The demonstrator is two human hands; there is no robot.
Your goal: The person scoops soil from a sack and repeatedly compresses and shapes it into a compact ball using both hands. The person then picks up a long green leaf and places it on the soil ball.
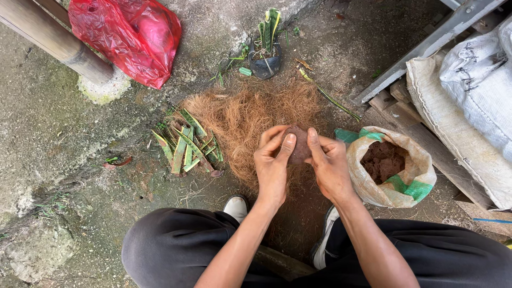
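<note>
The person wears dark grey, smooth cloth trousers (pixel 176 248), filling the view from seven to five o'clock. Both forearms are bare, without sleeves. White rubber-toed shoes show: one (pixel 236 207) near six o'clock, another (pixel 324 240) just right of it.

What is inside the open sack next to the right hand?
The open sack, with its rim rolled down, holds reddish-brown crumbly soil. Only the top of the soil shows; how deep it goes, and anything buried in it, is hidden by the sack's walls. The right hand is beside it.

Soil sack (pixel 392 184) right of fibre pile (pixel 242 117)
</note>
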